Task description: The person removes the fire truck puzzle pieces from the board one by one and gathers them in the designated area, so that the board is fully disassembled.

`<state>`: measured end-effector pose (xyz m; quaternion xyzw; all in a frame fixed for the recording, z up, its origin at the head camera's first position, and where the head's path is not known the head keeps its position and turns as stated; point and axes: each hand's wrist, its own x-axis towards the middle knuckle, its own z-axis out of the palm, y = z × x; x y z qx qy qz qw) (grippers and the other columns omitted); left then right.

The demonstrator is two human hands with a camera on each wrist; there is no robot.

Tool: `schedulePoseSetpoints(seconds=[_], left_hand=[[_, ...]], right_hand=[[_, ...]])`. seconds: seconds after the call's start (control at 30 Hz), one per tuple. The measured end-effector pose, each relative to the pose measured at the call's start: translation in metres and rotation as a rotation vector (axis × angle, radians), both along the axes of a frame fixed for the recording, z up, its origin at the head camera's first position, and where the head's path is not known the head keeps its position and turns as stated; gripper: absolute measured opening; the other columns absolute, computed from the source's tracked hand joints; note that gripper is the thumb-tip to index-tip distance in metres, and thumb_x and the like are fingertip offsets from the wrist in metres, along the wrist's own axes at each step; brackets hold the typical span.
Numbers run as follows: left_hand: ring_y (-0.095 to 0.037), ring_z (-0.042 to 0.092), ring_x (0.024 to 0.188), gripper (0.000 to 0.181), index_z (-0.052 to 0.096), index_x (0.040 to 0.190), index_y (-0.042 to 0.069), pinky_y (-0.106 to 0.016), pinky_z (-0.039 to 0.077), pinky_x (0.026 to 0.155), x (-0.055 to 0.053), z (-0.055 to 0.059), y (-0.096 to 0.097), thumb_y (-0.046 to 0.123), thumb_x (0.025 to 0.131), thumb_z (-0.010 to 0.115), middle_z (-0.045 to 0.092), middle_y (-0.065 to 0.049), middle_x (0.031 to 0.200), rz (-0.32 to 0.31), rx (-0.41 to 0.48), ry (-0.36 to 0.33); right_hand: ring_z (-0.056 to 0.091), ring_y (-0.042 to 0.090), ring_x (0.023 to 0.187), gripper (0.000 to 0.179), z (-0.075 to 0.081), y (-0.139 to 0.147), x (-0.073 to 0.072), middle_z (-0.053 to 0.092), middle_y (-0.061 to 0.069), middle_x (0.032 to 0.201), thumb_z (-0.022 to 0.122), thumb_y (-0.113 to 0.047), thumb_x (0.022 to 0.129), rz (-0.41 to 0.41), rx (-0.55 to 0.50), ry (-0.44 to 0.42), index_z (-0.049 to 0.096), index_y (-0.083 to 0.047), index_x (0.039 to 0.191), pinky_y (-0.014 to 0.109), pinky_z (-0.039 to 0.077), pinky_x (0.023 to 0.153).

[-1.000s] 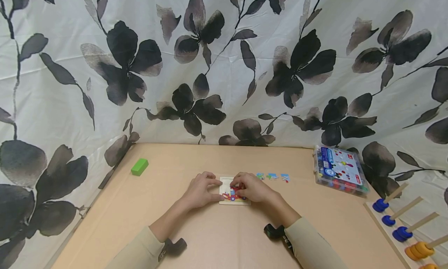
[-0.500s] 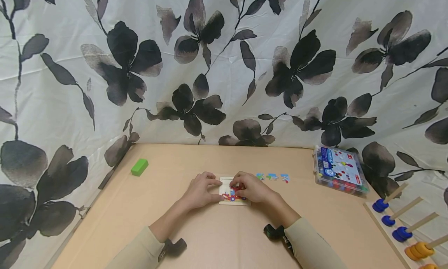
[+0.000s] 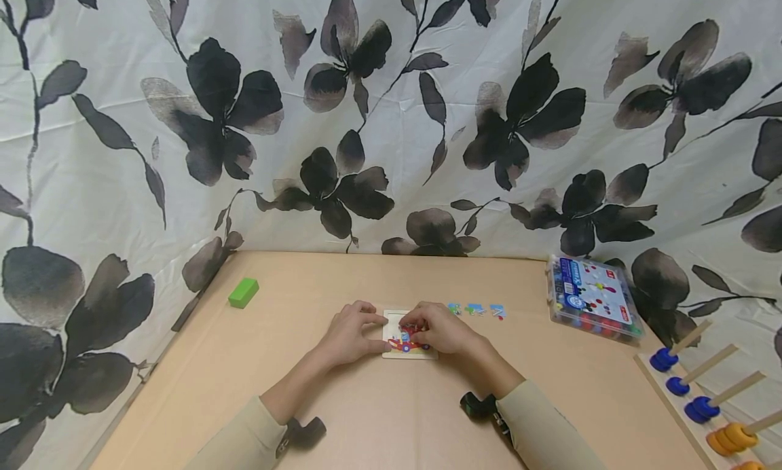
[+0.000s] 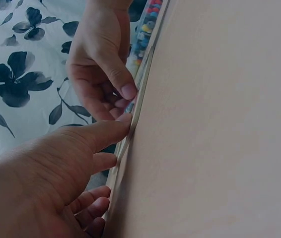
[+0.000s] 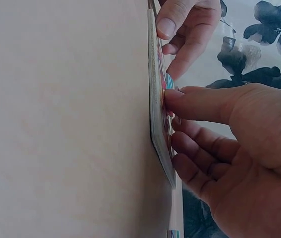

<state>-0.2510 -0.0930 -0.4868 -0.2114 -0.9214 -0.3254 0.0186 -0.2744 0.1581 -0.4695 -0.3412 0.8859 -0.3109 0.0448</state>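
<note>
A small puzzle board with a pale frame lies on the table. Part of its picture, a red and blue vehicle, shows between the hands. My left hand touches the board's left side, thumb at the near corner and fingers farther up. Over the board's right half, my right hand pinches a puzzle piece, mostly covered by the fingers. In the right wrist view, the right thumb and fingers stay close over the board's face. Three loose puzzle pieces lie in a row beyond the right hand.
A green block lies at the far left. At the back right stands a clear plastic case with colourful parts inside. A wooden stand with pegs and blue and orange rings is along the right edge. A floral cloth hangs behind the table.
</note>
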Motion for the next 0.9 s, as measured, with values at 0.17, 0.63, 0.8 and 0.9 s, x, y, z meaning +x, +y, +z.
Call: schedulePoseSetpoints(seconds=[0.17, 0.63, 0.8, 0.9], left_hand=[[-0.035, 0.052, 0.126, 0.052, 0.078, 0.121, 0.018, -0.058, 0.037, 0.107, 0.000, -0.001, 0.000, 0.046, 0.079, 0.089, 0.060, -0.011, 0.136, 0.000, 0.004, 0.004], [-0.034, 0.051, 0.126, 0.052, 0.078, 0.121, 0.018, -0.057, 0.037, 0.106, -0.001, -0.001, 0.000, 0.046, 0.078, 0.089, 0.060, -0.011, 0.136, 0.002, 0.002, 0.003], [-0.034, 0.051, 0.126, 0.052, 0.078, 0.121, 0.018, -0.057, 0.037, 0.107, -0.002, -0.001, -0.001, 0.047, 0.079, 0.088, 0.060, -0.010, 0.136, -0.005, -0.004, 0.005], [-0.034, 0.052, 0.126, 0.051, 0.078, 0.121, 0.018, -0.057, 0.037, 0.108, -0.002, -0.002, -0.001, 0.046, 0.079, 0.088, 0.060, -0.009, 0.136, -0.009, -0.007, 0.005]], right_hand=[[0.059, 0.012, 0.078, 0.026, 0.002, 0.000, 0.000, 0.069, 0.006, 0.097, 0.080, -0.002, 0.088, -0.012, -0.035, -0.016, 0.079, -0.011, 0.112, 0.023, 0.049, 0.068], [0.060, 0.011, 0.078, 0.019, 0.006, 0.001, 0.001, 0.069, 0.007, 0.099, 0.073, 0.003, 0.092, -0.037, -0.136, -0.078, 0.081, -0.006, 0.108, 0.022, 0.050, 0.068], [0.059, 0.011, 0.078, 0.019, 0.008, 0.003, 0.001, 0.069, 0.006, 0.098, 0.072, 0.003, 0.093, -0.030, -0.156, -0.085, 0.080, -0.004, 0.109, 0.022, 0.050, 0.068], [0.059, 0.012, 0.081, 0.019, 0.011, 0.005, 0.000, 0.070, 0.003, 0.098, 0.072, 0.001, 0.093, -0.026, -0.157, -0.096, 0.080, -0.006, 0.110, 0.023, 0.050, 0.070]])
